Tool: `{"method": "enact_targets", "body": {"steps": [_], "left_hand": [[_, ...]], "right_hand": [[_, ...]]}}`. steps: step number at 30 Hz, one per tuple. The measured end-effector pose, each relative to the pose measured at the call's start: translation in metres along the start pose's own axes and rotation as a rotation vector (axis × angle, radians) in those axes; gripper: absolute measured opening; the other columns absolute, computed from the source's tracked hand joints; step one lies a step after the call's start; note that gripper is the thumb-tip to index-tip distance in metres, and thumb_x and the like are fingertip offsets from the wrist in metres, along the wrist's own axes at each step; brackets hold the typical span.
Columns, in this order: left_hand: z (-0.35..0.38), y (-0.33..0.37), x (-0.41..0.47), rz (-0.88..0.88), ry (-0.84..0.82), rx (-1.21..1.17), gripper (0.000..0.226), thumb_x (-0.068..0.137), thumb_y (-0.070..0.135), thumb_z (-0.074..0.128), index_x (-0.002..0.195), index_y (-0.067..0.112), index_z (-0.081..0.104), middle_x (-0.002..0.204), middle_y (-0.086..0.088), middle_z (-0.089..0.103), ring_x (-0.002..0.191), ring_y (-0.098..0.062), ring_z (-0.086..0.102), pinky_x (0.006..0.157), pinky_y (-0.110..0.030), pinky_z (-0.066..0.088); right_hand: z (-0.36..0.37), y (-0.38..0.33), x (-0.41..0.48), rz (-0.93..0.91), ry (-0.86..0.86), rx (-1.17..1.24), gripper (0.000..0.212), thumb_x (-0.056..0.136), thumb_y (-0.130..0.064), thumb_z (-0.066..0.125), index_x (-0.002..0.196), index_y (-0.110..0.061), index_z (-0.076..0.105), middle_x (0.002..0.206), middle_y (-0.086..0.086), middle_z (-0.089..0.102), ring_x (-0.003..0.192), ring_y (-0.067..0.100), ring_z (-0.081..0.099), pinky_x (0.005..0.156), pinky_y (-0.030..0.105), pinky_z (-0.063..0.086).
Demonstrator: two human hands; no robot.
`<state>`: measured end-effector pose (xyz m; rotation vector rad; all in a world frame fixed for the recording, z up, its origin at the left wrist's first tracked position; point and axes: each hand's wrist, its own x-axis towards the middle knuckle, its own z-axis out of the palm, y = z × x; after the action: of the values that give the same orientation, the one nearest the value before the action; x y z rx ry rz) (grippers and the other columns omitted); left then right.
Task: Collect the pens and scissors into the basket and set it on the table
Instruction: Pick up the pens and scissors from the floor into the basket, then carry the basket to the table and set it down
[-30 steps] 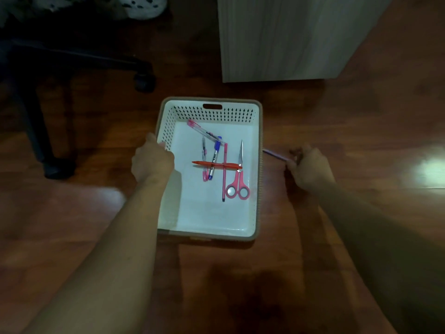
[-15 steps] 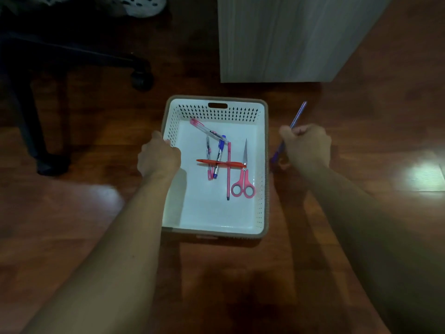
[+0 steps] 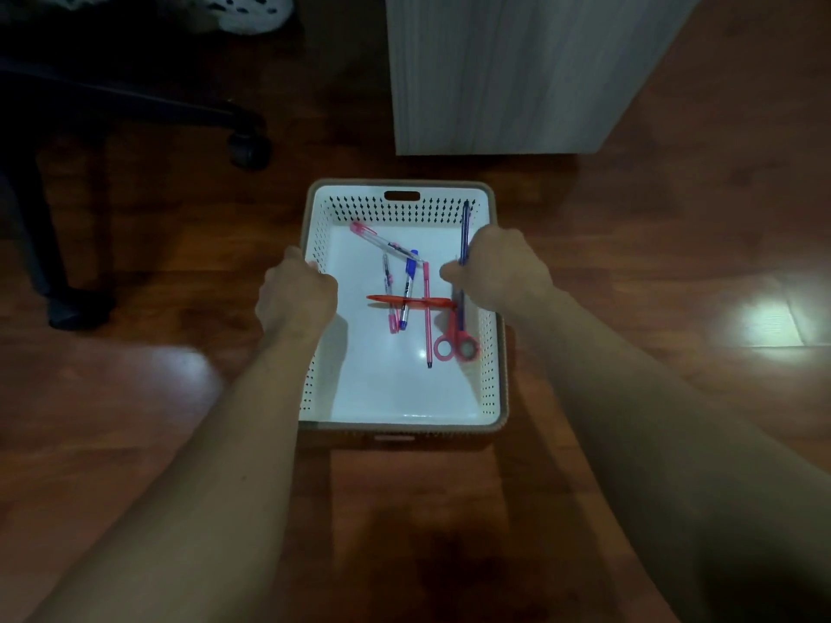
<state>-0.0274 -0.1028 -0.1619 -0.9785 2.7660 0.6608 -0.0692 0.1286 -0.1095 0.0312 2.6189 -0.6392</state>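
Note:
A white perforated basket (image 3: 400,397) with a tan rim sits on the wooden floor. Inside lie several pens, among them a red pen (image 3: 404,301) lying crosswise and a pink pen (image 3: 427,317), plus pink-handled scissors (image 3: 454,346) at the right. My left hand (image 3: 294,294) grips the basket's left rim. My right hand (image 3: 499,272) is over the basket's right side, closed on a purple pen (image 3: 464,227) that points toward the far wall of the basket.
A pale wooden cabinet (image 3: 508,69) stands just beyond the basket. An office chair base with a caster (image 3: 247,148) is at the far left. Bright light reflections mark the floor on both sides.
My right hand lifted the purple pen off the floor at the right and carried it left over the basket. My left hand stayed on the left rim.

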Motion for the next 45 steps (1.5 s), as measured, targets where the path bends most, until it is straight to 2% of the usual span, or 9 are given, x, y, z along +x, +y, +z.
{"method": "enact_targets", "body": {"steps": [5, 10, 14, 19, 25, 31, 35, 40, 45], "left_hand": [[-0.001, 0.000, -0.001, -0.023, -0.027, -0.059, 0.035, 0.110, 0.033, 0.046, 0.136, 0.013, 0.058, 0.139, -0.020, 0.066, 0.128, -0.046, 0.063, 0.098, -0.053, 0.051], [-0.004, 0.000, 0.004, 0.002, -0.093, -0.208, 0.040, 0.111, 0.036, 0.044, 0.138, 0.013, 0.063, 0.143, -0.017, 0.068, 0.133, -0.044, 0.062, 0.107, -0.053, 0.053], [-0.006, 0.000, 0.002, 0.043, -0.147, -0.297, 0.042, 0.111, 0.042, 0.048, 0.139, 0.017, 0.068, 0.140, -0.011, 0.072, 0.130, -0.039, 0.066, 0.108, -0.050, 0.054], [-0.012, -0.012, 0.002, -0.011, -0.392, -0.572, 0.047, 0.103, 0.064, 0.057, 0.140, 0.038, 0.071, 0.126, 0.003, 0.081, 0.113, -0.026, 0.078, 0.106, -0.054, 0.059], [-0.032, -0.010, -0.020, -0.021, -0.521, -0.691, 0.036, 0.105, 0.066, 0.050, 0.137, 0.058, 0.064, 0.119, 0.013, 0.083, 0.112, -0.022, 0.080, 0.104, -0.058, 0.060], [-0.162, 0.033, -0.063, -0.025, -0.473, -0.775, 0.024, 0.111, 0.055, 0.050, 0.127, 0.061, 0.067, 0.101, 0.030, 0.082, 0.096, 0.000, 0.081, 0.090, -0.038, 0.063], [-0.286, 0.069, -0.113, -0.011, -0.457, -0.784, 0.037, 0.109, 0.059, 0.051, 0.144, 0.058, 0.062, 0.124, 0.019, 0.081, 0.109, -0.010, 0.081, 0.093, -0.039, 0.063], [-0.457, 0.112, -0.198, -0.073, -0.411, -0.793, 0.041, 0.110, 0.058, 0.050, 0.150, 0.055, 0.058, 0.120, 0.014, 0.083, 0.104, -0.013, 0.083, 0.088, -0.041, 0.066], [-0.639, 0.147, -0.286, -0.101, -0.410, -0.807, 0.040, 0.112, 0.055, 0.047, 0.151, 0.052, 0.058, 0.118, 0.012, 0.084, 0.103, -0.014, 0.084, 0.084, -0.039, 0.067]], "right_hand": [[0.001, 0.011, -0.010, 0.031, 0.055, -0.020, 0.044, 0.100, -0.044, 0.074, 0.130, -0.016, 0.057, 0.119, 0.005, 0.070, 0.081, 0.020, 0.071, 0.060, 0.032, 0.056], [0.009, 0.027, -0.010, 0.055, 0.284, 0.241, 0.043, 0.104, -0.033, 0.067, 0.137, -0.015, 0.046, 0.132, 0.008, 0.061, 0.094, 0.019, 0.055, 0.057, 0.021, 0.035], [0.015, 0.044, -0.016, 0.143, 0.198, 0.547, 0.049, 0.105, -0.036, 0.064, 0.147, -0.014, 0.050, 0.143, 0.006, 0.058, 0.100, 0.014, 0.061, 0.065, 0.016, 0.041], [0.035, 0.063, -0.048, 0.264, -0.042, 0.865, 0.046, 0.108, -0.045, 0.060, 0.153, -0.038, 0.055, 0.117, -0.011, 0.080, 0.095, 0.013, 0.081, 0.093, 0.044, 0.065], [0.025, 0.047, -0.078, 0.412, -0.034, 1.137, 0.035, 0.108, -0.041, 0.062, 0.143, -0.037, 0.061, 0.101, -0.005, 0.087, 0.087, 0.018, 0.086, 0.081, 0.041, 0.068], [-0.065, -0.005, -0.143, 0.418, -0.045, 1.200, 0.020, 0.107, -0.042, 0.064, 0.126, -0.048, 0.062, 0.106, -0.006, 0.087, 0.097, 0.024, 0.085, 0.100, 0.056, 0.063], [-0.165, -0.063, -0.211, 0.411, -0.054, 1.162, 0.023, 0.106, -0.048, 0.064, 0.127, -0.051, 0.058, 0.103, -0.009, 0.087, 0.096, 0.023, 0.085, 0.101, 0.057, 0.063], [-0.312, -0.145, -0.313, 0.396, -0.062, 1.097, 0.041, 0.105, -0.050, 0.064, 0.145, -0.048, 0.058, 0.109, -0.011, 0.086, 0.096, 0.019, 0.085, 0.098, 0.052, 0.065], [-0.457, -0.238, -0.428, 0.325, -0.062, 0.997, 0.041, 0.108, -0.047, 0.059, 0.149, -0.045, 0.058, 0.106, -0.017, 0.082, 0.081, 0.005, 0.083, 0.068, 0.026, 0.060]]}}
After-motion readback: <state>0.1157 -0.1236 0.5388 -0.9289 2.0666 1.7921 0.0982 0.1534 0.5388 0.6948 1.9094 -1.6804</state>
